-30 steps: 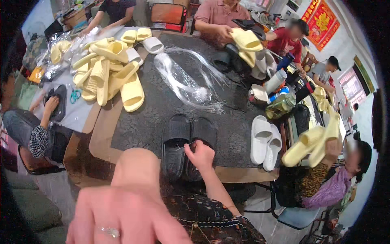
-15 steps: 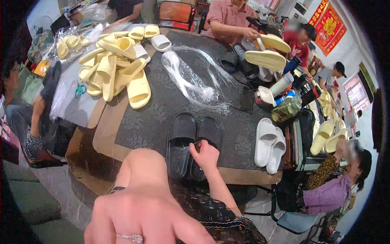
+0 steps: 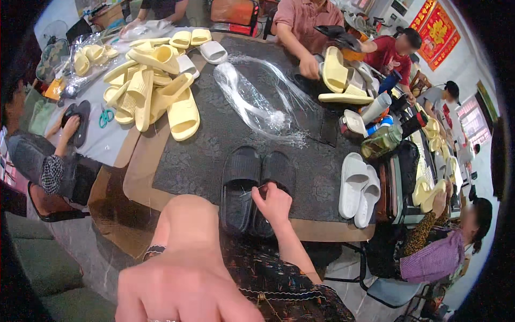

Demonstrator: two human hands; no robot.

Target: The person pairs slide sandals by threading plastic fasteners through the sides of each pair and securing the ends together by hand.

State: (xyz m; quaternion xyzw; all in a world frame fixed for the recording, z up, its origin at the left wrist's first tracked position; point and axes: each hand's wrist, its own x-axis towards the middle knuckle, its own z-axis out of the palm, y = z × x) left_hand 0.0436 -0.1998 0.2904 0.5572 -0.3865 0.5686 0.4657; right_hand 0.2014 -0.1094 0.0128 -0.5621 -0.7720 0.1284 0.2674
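Observation:
A pair of black slippers (image 3: 241, 167) lies side by side at the table's near edge, toes pointing away. My right hand (image 3: 274, 203) rests over the inner side of the pair, thumb and fingers pinched together. A thin clear plastic strand (image 3: 246, 190) shows at its fingertips, over the left slipper's opening. My left hand (image 3: 182, 287) is raised close to the camera, its back toward me and a ring at the lower edge. Its fingers run out of the picture. Beyond the slippers lies a bundle of clear plastic strands (image 3: 236, 91) in a clear bag.
Yellow slippers (image 3: 142, 91) are heaped at the far left, near teal scissors (image 3: 105, 116). White slippers (image 3: 355, 185) lie to the right, below bottles and a jar (image 3: 382, 140). Co-workers sit around; one at left handles a black slipper (image 3: 80, 123), another reaches by yellow slippers (image 3: 335, 70).
The far co-worker's yellow slippers have come down onto the table. At left, a co-worker's black slipper now lies flat under a hand. My left hand has dropped slightly; my right hand stays at the black slippers.

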